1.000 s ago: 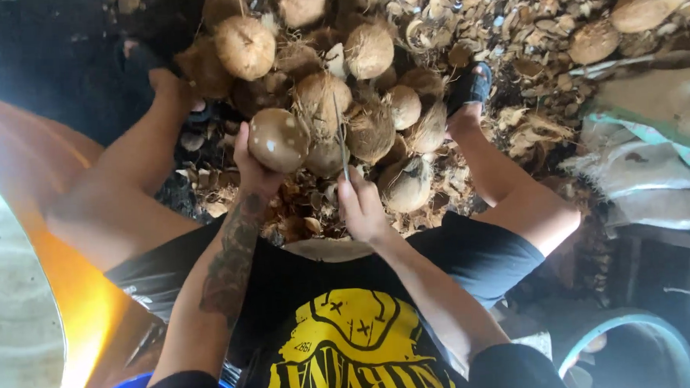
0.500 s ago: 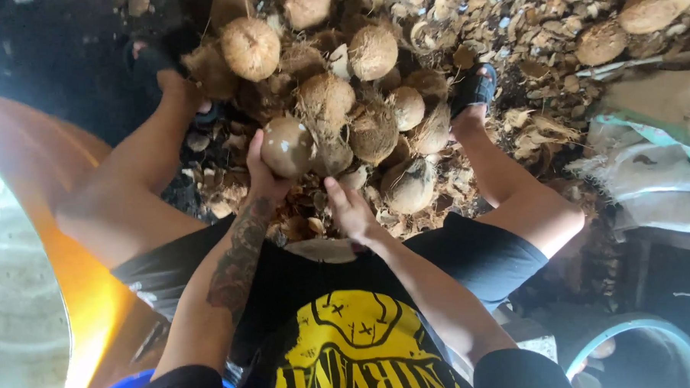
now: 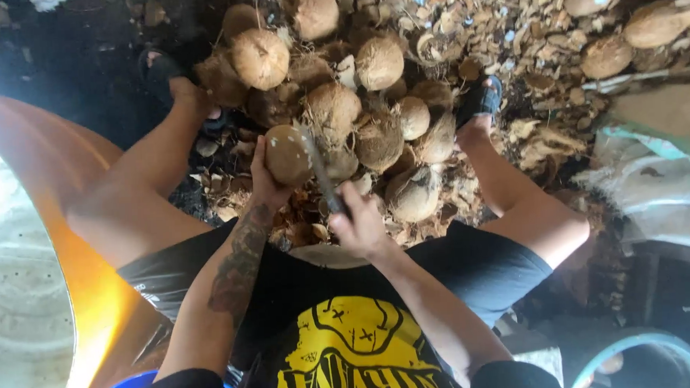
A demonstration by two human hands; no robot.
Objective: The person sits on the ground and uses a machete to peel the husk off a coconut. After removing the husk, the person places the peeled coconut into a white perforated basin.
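the coconut sits in front of the person's knees, held up over the heap of husked coconuts that fills the ground between the two feet. going from the left edge: an orange curved wall of a big tub takes up that side, then the left leg runs up toward a sandalled foot. next comes the left hand, tattooed forearm behind it, its fingers curled round the near and left side of the coconut, cupping it from below (the thumb is not clearly visible, so how tightly it grips cannot be told). the coconut is roundish, slightly longer up-down in the picture, with a paler patch facing the camera.

just right of it lies the knife, a long narrow blade whose long axis runs from the right hand up and slightly left, its tip reaching the coconut's right edge; whether steel touches shell there is hard to say. the right hand is closed in a fist on the handle, nearer the body and lower than the left hand, so the coconut lies up and to the left of it, along the line of the blade. farther right are the right leg, a dark sandal, scattered husk scraps, and pale sacks.
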